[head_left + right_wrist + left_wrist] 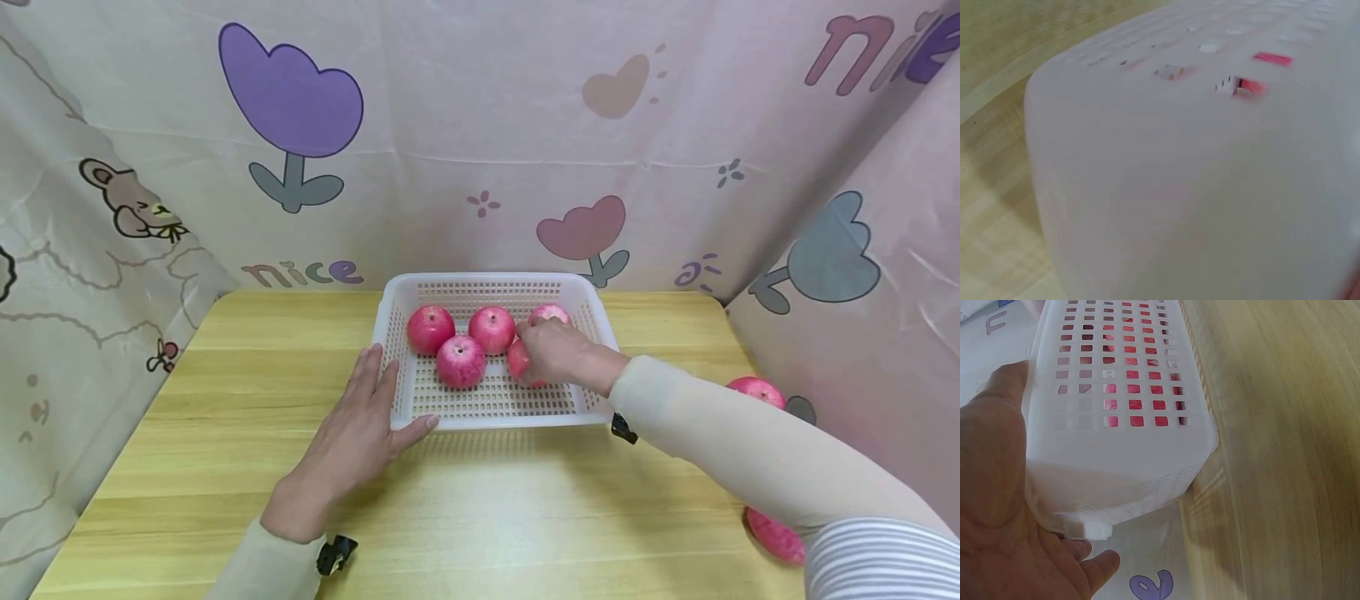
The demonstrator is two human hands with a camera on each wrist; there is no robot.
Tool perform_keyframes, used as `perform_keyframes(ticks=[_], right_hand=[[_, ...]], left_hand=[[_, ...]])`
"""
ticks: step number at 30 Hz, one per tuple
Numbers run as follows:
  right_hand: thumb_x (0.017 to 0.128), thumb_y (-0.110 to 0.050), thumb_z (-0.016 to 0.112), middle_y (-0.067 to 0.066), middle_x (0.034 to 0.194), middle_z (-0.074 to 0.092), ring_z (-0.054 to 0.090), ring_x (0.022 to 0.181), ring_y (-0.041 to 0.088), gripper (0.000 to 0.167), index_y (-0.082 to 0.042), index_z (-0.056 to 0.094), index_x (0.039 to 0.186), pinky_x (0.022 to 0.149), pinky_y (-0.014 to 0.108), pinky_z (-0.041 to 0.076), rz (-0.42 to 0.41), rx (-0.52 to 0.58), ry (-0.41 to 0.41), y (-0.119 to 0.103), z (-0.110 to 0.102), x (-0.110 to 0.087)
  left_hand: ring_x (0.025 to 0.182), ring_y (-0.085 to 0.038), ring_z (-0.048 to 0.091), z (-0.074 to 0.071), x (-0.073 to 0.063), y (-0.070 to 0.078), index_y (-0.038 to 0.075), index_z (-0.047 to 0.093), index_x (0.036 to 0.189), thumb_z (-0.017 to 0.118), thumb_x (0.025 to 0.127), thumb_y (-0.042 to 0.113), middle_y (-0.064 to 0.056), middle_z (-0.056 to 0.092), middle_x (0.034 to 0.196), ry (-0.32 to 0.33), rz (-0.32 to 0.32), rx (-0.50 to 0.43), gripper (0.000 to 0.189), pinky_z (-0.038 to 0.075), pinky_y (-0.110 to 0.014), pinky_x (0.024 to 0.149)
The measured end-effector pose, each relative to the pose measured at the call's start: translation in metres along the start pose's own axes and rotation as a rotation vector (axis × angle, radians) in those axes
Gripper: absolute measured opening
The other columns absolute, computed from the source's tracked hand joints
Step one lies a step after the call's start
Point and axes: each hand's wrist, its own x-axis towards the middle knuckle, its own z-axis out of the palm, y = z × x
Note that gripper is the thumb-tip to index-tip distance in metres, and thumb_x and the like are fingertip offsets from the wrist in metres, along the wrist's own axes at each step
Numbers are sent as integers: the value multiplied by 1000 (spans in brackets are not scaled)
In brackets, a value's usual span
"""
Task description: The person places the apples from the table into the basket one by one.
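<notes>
A white plastic basket (480, 421) with perforated walls stands on the table, several pink-red apples inside it. My left hand (352, 429) rests at the basket's front left corner, fingers straight along the left side and thumb at the front rim. In the left wrist view, that hand (1004, 487) lies against the basket wall (1104, 450). My right hand (558, 352) reaches over the right part of the basket, its fingers curled round an apple (517, 360). Behind that hand, another apple (550, 312) is partly covered. The right wrist view shows mostly the blurred basket wall (1147, 175).
On the table's right side are an apple (756, 388) and, partly behind the right sleeve, another red-pink fruit (776, 536). A printed curtain (450, 108) hangs behind and at both sides of the wooden table (495, 517).
</notes>
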Motion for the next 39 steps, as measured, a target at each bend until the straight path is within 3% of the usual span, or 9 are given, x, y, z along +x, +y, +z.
perform_keyframes(ticks=[12, 22, 26, 39], right_hand=[[82, -36, 90, 9, 102, 73, 68, 94, 25, 65, -5, 65, 133, 93, 42, 60, -11, 1, 31, 0, 5, 2], [84, -35, 89, 18, 126, 67, 64, 113, 35, 80, -9, 55, 152, 105, 50, 55, 1, 21, 22, -1, 8, -1], [83, -34, 90, 20, 135, 61, 60, 116, 38, 84, -11, 52, 155, 104, 53, 54, 10, -1, 17, -3, 9, -3], [85, -34, 90, 17, 125, 62, 58, 105, 33, 78, -9, 56, 151, 97, 48, 57, 13, -11, 34, -4, 11, -2]], left_hand=[[163, -46, 6, 1, 0, -1, -5, 23, 165, 53, 95, 79, -26, 3, 176, 8, 5, 4, 114, 28, -63, 123], [163, -45, 6, 2, 0, -1, -7, 25, 164, 56, 96, 76, -27, 3, 175, 14, 11, 2, 112, 27, -62, 124], [163, -46, 6, 2, 0, -1, -6, 25, 164, 56, 95, 76, -27, 4, 175, 16, 11, 0, 112, 28, -62, 124], [162, -46, 7, 2, 0, -2, -8, 25, 163, 59, 96, 73, -28, 4, 175, 23, 18, 0, 110, 27, -62, 124]])
